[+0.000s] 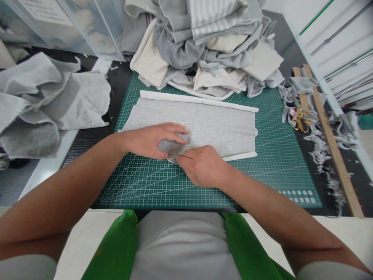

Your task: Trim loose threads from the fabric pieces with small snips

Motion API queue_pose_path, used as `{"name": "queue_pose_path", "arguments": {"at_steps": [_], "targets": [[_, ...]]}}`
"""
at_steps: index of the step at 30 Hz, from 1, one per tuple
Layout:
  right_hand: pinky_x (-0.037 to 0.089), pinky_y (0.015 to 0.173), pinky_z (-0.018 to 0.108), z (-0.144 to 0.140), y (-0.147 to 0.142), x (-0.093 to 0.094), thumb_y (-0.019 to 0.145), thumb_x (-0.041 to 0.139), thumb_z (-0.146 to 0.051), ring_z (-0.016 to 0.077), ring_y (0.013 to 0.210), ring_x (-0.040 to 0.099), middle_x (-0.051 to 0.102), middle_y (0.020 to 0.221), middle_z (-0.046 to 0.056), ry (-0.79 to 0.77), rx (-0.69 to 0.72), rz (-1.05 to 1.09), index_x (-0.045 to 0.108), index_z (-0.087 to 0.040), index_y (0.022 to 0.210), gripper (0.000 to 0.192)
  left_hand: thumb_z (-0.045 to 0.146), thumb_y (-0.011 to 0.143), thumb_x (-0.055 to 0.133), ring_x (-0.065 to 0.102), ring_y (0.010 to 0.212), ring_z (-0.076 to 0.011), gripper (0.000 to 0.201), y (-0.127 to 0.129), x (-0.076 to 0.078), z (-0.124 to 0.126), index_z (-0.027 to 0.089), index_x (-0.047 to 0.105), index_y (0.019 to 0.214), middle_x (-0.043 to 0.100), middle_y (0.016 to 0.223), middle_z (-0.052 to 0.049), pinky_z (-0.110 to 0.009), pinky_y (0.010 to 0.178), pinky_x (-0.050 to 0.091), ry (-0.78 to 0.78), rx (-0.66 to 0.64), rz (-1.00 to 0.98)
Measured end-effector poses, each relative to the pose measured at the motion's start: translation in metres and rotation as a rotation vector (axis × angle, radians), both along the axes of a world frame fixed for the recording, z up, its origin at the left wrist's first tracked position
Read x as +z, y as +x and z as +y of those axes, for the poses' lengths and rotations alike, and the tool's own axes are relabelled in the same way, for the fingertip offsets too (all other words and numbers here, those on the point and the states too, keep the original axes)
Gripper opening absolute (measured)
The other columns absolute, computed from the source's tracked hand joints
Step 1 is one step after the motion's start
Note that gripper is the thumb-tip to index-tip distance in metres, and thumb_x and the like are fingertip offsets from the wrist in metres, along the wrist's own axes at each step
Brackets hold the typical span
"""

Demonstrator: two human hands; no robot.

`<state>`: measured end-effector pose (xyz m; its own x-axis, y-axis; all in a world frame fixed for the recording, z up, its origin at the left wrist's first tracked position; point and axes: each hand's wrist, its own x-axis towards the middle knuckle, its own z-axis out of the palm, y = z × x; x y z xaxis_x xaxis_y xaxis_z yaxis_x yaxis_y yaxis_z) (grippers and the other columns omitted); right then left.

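A light grey piece of fabric (221,124) lies spread on the green cutting mat (163,186). Its far edge curls into a pale roll, and the near edge shows a similar roll at the right. My left hand (155,140) rests on the fabric's near left part, fingers apart and curved. Close beside it, my right hand (202,165) is closed at the near edge, its fingertips pinching the fabric there. The fingers cover part of that edge, so how it is folded between the hands is hidden.
A heap of grey, cream and striped cloth (180,46) sits at the mat's far side. More grey fabric (78,97) lies left, before clear plastic bins (87,23). On the right are a wooden ruler (335,147), gold-handled scissors (299,119) and thread scraps (319,149).
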<state>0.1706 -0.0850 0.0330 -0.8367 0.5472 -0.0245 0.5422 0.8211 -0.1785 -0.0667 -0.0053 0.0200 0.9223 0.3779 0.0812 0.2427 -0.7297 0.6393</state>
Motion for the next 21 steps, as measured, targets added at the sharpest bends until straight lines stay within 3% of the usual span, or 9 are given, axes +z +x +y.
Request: {"name": "queue_pose_path", "arguments": {"at_steps": [8,12,17,21], "targets": [[0.038,0.065,0.030,0.010,0.020,0.005,0.096,0.050,-0.024,0.0163,0.074,0.062,0.074,0.086,0.004,-0.162,-0.012,0.071,0.074,-0.019,0.103,0.025,0.020,0.082,0.068,0.041,0.146,-0.0249,0.053,0.003,-0.001,-0.005,0.030,0.058,0.134,0.049,0.154,-0.006,-0.047,0.123,0.034,-0.014,0.074,-0.013],[0.041,0.068,0.029,0.014,0.025,0.008,0.094,0.053,-0.024,0.0173,0.077,0.065,0.075,0.089,0.003,-0.218,-0.020,0.091,0.075,-0.020,0.102,0.024,0.024,0.084,0.067,0.042,0.145,-0.0271,0.046,0.004,-0.003,-0.007,0.025,0.062,0.130,0.050,0.153,-0.008,-0.049,0.121,0.037,0.026,0.088,-0.008],[0.043,0.072,0.027,0.030,0.043,0.014,0.085,0.061,-0.017,0.0161,0.080,0.068,0.078,0.088,0.000,-0.379,-0.074,0.123,0.078,-0.022,0.098,0.022,0.032,0.094,0.061,0.056,0.130,-0.0284,0.026,0.013,-0.005,-0.016,0.019,0.071,0.114,0.062,0.137,-0.012,-0.049,0.113,0.046,0.245,0.198,-0.026],[0.045,0.074,0.026,0.048,0.065,0.019,0.083,0.065,-0.018,0.0149,0.080,0.069,0.079,0.089,0.000,-0.520,-0.184,0.133,0.079,-0.021,0.097,0.020,0.035,0.100,0.054,0.062,0.117,-0.0264,0.027,0.024,-0.002,-0.026,0.016,0.072,0.107,0.068,0.123,-0.011,-0.045,0.106,0.049,0.433,0.171,0.035]]}}
